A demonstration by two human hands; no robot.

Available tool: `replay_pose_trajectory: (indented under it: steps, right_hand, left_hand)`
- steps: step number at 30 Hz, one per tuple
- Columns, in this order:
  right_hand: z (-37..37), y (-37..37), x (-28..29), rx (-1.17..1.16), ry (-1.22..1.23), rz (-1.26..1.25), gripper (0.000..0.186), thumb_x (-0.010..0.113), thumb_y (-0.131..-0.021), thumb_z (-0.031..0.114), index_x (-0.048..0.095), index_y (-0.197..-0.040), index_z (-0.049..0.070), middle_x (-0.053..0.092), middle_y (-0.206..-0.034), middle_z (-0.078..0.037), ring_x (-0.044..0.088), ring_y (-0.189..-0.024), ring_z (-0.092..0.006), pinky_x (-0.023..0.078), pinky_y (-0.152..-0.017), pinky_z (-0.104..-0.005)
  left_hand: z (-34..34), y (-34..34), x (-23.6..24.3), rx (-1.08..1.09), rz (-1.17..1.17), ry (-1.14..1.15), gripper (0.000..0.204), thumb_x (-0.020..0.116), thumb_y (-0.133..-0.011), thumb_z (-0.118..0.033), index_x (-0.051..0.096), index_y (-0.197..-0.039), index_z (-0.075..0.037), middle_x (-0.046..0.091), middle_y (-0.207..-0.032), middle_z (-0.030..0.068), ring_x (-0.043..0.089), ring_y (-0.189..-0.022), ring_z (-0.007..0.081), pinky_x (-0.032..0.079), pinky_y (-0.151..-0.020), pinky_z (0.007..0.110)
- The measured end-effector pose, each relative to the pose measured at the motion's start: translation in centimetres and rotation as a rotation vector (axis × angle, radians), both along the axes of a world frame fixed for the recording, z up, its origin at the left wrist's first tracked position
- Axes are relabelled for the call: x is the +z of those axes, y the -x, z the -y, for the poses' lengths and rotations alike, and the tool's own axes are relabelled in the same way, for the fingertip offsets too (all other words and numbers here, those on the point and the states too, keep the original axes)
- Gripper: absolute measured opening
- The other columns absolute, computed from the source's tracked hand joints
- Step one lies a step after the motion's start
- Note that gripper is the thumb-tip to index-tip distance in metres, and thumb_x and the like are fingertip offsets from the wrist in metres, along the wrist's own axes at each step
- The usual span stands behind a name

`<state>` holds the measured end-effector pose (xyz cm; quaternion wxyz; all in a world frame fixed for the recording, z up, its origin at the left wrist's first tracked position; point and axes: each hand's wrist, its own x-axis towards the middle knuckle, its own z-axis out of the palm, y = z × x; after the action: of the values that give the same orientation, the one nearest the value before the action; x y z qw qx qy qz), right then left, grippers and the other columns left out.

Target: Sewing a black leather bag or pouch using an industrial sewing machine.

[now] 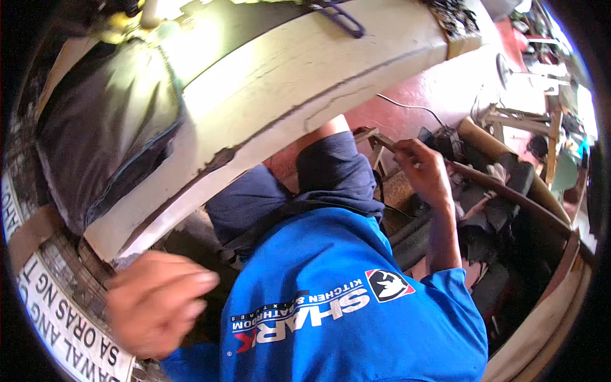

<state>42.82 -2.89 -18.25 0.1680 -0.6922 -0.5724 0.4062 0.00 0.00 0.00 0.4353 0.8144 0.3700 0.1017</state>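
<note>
My left hand (156,302) is at the lower left, below the near end of a worn white tabletop (293,86), with its fingers curled inward; whatever they may hold is hidden. Out to the right, my right hand (420,169) has its fingers curled on a narrow wooden piece (382,139) beside the table. A dark fabric piece with blue edging (108,127) lies over the table's left part. A purple-handled tool (350,24) sits on the far side of the tabletop. My legs in dark shorts (324,165) extend under the table.
A black cord (414,106) crosses the red floor (449,86). Dark rolls (484,245), long boards (522,197) and wooden stands (550,146) crowd the right side. A printed white sign (63,312) is at the left. A stand fan (503,70) is farther back.
</note>
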Motion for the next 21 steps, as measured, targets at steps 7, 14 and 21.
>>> replay_pose_trajectory:
  steps: [7,14,21]
  right_hand:
    - [8.2,-8.9,-7.0,0.275,0.183,0.188,0.045,0.060,-0.078,-0.001,0.061,-0.122,0.005,0.064,-0.120,-0.016,0.060,-0.115,-0.0338,0.048,-0.099,-0.0399]
    - [19.3,-7.6,-16.1,0.318,0.290,0.034,0.044,0.075,-0.074,0.013,0.059,-0.115,0.004,0.061,-0.107,-0.017,0.057,-0.107,-0.0362,0.047,-0.090,-0.0471]
    - [23.0,-8.3,-14.9,0.191,0.202,0.544,0.036,0.065,-0.081,0.016,0.053,-0.114,0.007,0.058,-0.093,-0.014,0.058,-0.101,-0.0337,0.046,-0.082,-0.0479]
  left_hand:
    - [2.4,-13.1,-17.2,-0.068,-0.027,-0.117,0.018,0.065,-0.086,-0.006,0.064,-0.103,0.000,0.064,-0.094,0.0154,0.062,-0.090,0.0340,0.050,-0.083,0.042]
    - [3.0,-19.5,-23.4,-0.320,0.071,-0.013,0.027,0.073,-0.084,-0.023,0.063,-0.098,-0.002,0.062,-0.090,0.0139,0.062,-0.087,0.0325,0.050,-0.081,0.042]
    - [3.0,-19.8,-24.0,-0.355,0.052,0.115,0.018,0.071,-0.085,-0.017,0.062,-0.091,-0.003,0.062,-0.089,0.0152,0.063,-0.084,0.0344,0.051,-0.076,0.044]
